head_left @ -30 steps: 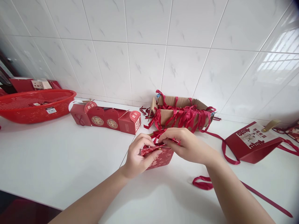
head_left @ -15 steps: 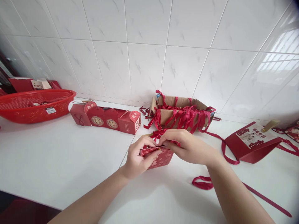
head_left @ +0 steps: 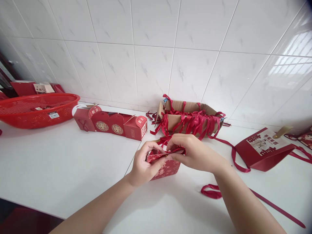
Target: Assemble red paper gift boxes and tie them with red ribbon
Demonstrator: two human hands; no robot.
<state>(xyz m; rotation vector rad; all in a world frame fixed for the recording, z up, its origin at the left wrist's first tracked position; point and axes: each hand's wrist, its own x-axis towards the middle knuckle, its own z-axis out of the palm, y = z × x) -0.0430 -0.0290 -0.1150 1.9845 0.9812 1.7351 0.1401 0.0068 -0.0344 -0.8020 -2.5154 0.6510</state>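
Observation:
A small red patterned gift box point(head_left: 168, 169) stands on the white table between my hands. My left hand point(head_left: 145, 162) grips its upper left edge, thumb on the front and fingers curled over the top. At the upper right, my right hand point(head_left: 192, 152) pinches the same top edge, its thumb close to the left thumb. Some red ribbon point(head_left: 163, 141) shows just behind the box; my fingers hide part of the opening. Under my right forearm lies a loose red ribbon point(head_left: 211, 191) with a loop at its left end.
Behind my hands, a cardboard box point(head_left: 175, 123) is draped with many red ribbons. Red boxes point(head_left: 109, 125) stand in a row to its left, beside a red plastic basket point(head_left: 44, 113). A red gift box point(head_left: 262, 149) with a picture label sits at right. A tiled wall point(head_left: 153, 71) closes the back.
My right hand has shifted slightly left along the top edge, its thumb now down near the left thumb. The box has tilted a little; my left hand keeps its hold.

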